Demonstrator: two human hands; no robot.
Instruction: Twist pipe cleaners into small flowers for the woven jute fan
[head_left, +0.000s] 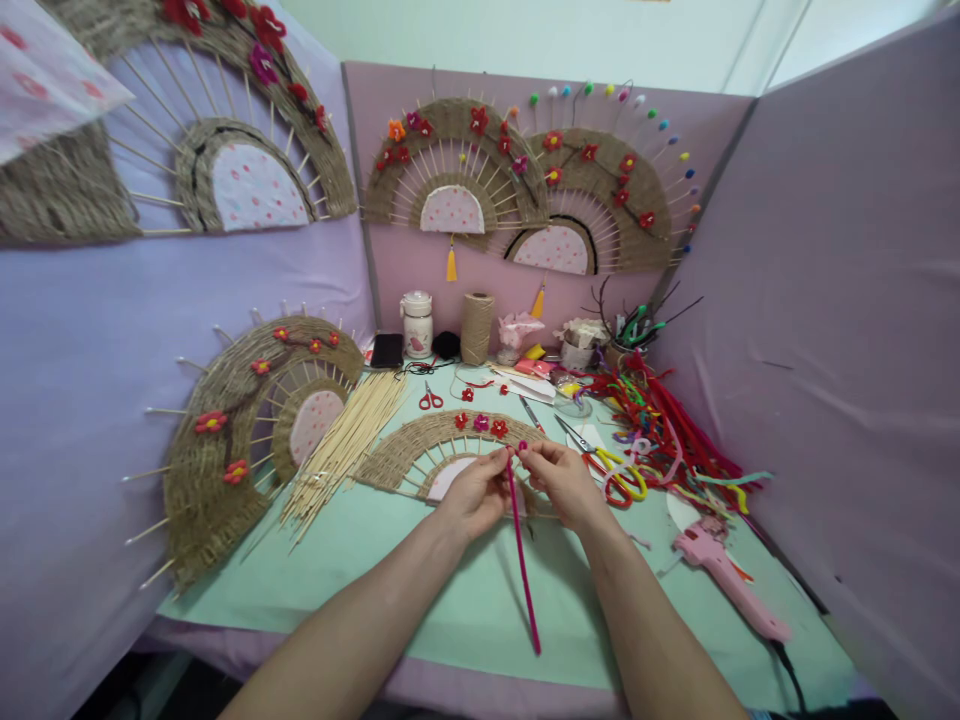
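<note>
A magenta pipe cleaner (524, 575) hangs down between my two hands, its upper end bent into a small loop. My left hand (486, 488) pinches it just below that loop. The fingertips of my right hand (559, 480) are closed on the looped end. Behind and partly under my hands lies a twine-woven fan (405, 445) with a pale half-round centre. Two red flowers and one magenta flower (481, 424) sit along its upper band. My hands and wrists hide the fan's lower right part.
Bamboo sticks (349, 440) lie left of the fan. Small red scissors (430, 397), yellow-handled scissors (628, 472) and a pile of pipe cleaners (660, 410) lie around it. A pink glue gun (731, 580) with a cord is at right. Finished fans (450, 130) hang on the panels.
</note>
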